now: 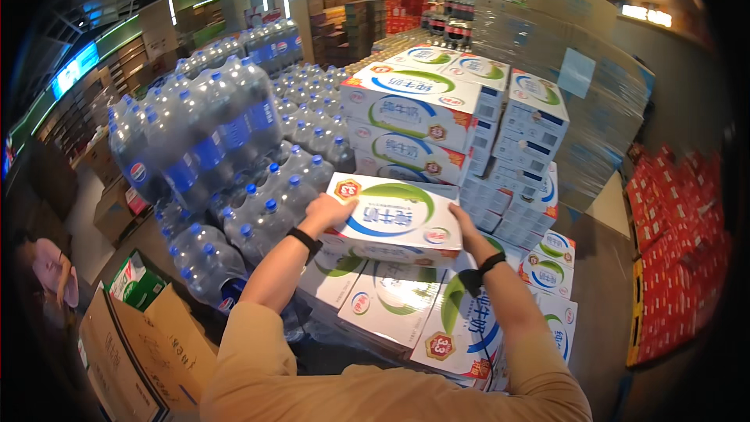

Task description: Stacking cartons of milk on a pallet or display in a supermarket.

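Note:
A white milk carton case (pixel 404 217) with green and blue swooshes is between my two hands. My left hand (pixel 329 212) grips its left end, thumb on the top edge. My right hand (pixel 467 227) presses against its right end, the fingers partly hidden. Beneath and nearer to me lie more milk cases (pixel 395 299) of the same print, laid flat side by side. Just beyond stands a taller stack of milk cases (pixel 404 111). Whether the held case rests on those below is hard to tell.
Shrink-wrapped Pepsi bottles (pixel 217 129) are piled on the left. An opened cardboard box (pixel 140 357) stands at lower left, near a seated person (pixel 55 275). Film-wrapped cartons (pixel 515 29) rise behind at right. Red packages (pixel 674 258) fill a yellow-edged pallet at far right.

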### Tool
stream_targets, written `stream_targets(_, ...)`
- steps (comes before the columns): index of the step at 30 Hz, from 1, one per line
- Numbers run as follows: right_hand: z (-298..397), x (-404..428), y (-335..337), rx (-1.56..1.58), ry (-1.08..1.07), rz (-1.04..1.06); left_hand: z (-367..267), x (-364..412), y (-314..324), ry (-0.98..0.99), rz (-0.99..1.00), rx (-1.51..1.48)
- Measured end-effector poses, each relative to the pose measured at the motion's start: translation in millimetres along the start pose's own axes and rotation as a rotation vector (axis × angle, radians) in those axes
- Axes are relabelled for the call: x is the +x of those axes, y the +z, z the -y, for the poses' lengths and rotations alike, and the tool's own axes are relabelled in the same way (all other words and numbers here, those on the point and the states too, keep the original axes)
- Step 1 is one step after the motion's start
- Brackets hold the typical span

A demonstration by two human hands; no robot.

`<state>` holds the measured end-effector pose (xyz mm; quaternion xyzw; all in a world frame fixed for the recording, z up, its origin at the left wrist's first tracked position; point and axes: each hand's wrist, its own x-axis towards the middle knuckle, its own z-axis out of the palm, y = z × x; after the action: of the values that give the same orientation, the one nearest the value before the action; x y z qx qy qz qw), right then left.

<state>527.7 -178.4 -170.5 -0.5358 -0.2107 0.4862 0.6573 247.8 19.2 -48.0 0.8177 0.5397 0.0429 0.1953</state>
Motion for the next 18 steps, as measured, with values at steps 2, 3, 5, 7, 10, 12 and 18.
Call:
stream_targets(2,20.2,-31.5,4.4,0.068,0.135,0.004,19.5,-40.8,0.1,0.149,0.09,-0.058)
stream_targets(3,19.5,-37.0,-10.5,0.116,0.164,0.067,26.1,-66.4,5.3,0.227,0.104,-0.124)
stream_targets(5,14.2,-45.9,-24.0,0.123,0.15,0.071,39.4,-123.0,15.0,0.097,0.08,-0.15)
stream_targets(7,16.9,-68.2,-30.8,0.179,0.234,0.089,54.4,-173.3,22.4,0.162,0.081,-0.318)
stream_targets(10,12.0,-116.3,-27.3,0.099,0.273,0.031,82.3,-218.2,43.5,0.245,0.06,-0.496)
stream_targets(12,9.0,-160.2,-10.2,0.099,0.251,0.001,101.0,-231.0,58.7,0.274,-0.006,-0.732)
stream_targets(18,18.7,-219.8,15.6,0.086,0.083,-0.063,129.5,-203.6,148.3,0.063,0.087,-1.429)
